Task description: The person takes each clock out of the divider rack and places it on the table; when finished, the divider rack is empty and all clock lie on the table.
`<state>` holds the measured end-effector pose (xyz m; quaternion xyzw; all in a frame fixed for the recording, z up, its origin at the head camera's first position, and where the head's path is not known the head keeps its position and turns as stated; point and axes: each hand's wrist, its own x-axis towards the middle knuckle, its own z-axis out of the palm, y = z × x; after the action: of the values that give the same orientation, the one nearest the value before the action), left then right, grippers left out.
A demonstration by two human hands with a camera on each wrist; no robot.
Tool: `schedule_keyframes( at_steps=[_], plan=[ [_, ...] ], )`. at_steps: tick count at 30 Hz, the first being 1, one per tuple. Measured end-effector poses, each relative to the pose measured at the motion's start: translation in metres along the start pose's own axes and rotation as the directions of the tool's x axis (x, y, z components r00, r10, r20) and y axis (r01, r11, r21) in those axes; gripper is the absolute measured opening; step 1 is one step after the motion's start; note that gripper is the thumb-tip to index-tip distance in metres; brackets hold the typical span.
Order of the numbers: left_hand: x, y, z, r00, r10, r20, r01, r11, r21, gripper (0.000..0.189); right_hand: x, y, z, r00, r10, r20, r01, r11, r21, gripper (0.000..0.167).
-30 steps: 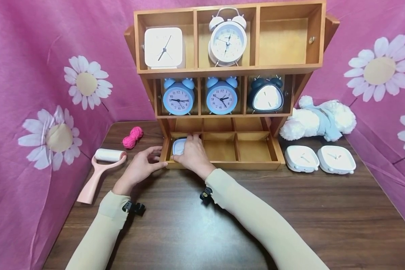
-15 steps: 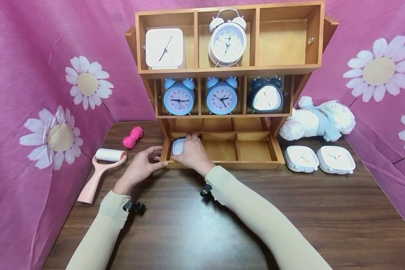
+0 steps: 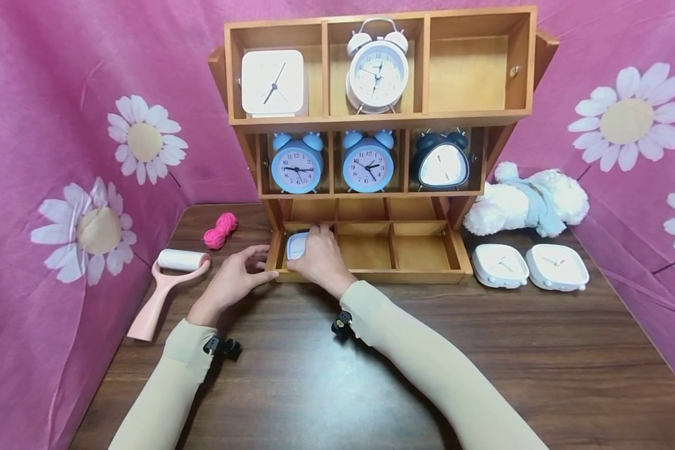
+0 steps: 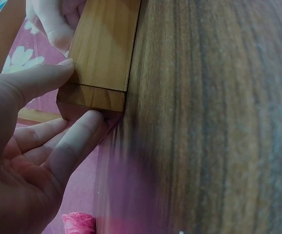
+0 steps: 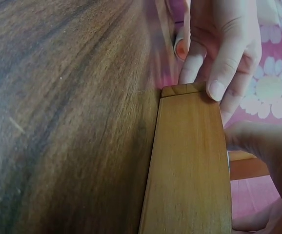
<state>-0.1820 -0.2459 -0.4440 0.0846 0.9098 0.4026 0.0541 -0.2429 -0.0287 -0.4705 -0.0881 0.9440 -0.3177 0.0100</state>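
My right hand [image 3: 319,257] reaches into the lower left compartment of the wooden display shelf [image 3: 371,275]. Its fingers hold a pale blue and white rounded-square clock [image 3: 295,245], mostly hidden behind the hand. In the right wrist view the shelf's front rail [image 5: 190,156] hides that clock. My left hand [image 3: 232,281] grips the shelf's lower left front corner, thumb on the front edge and fingers against the side. The left wrist view shows the thumb and fingertips [image 4: 93,117] touching the wood at that corner.
Two white clocks [image 3: 501,265] lie right of the shelf, near a white plush toy [image 3: 525,200]. On the left are a pink lint roller [image 3: 165,287] and a pink yarn skein [image 3: 220,231]. Upper tiers hold several clocks, including a white twin-bell one [image 3: 377,75].
Both hands keep their places at the shelf's lower left. The head view shifts very slightly; the clock shows no clear movement.
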Motion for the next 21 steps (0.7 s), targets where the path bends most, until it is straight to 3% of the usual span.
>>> schedule_keyframes(
  at_steps=[6,11,13,21],
  plan=[
    [0.000,0.000,0.001,1.000,0.002,-0.002,-0.002,1.000,-0.012,0.066,-0.001,-0.002,-0.002,0.999,-0.033,-0.038,0.031,0.998,-0.045,0.106],
    [0.000,0.001,0.001,1.000,-0.001,0.000,0.001,1.000,-0.020,0.067,-0.015,-0.018,-0.020,0.999,-0.026,-0.043,0.024,0.999,-0.040,0.102],
    [0.000,0.001,0.001,1.000,-0.004,0.002,0.004,1.000,-0.021,0.067,-0.027,-0.033,-0.037,1.000,-0.004,-0.020,0.003,0.999,-0.039,0.097],
    [0.000,0.000,-0.001,1.000,-0.014,0.009,0.014,1.000,0.001,0.068,-0.030,-0.037,-0.046,1.000,-0.016,-0.026,0.014,0.998,-0.055,0.100]
  ],
)
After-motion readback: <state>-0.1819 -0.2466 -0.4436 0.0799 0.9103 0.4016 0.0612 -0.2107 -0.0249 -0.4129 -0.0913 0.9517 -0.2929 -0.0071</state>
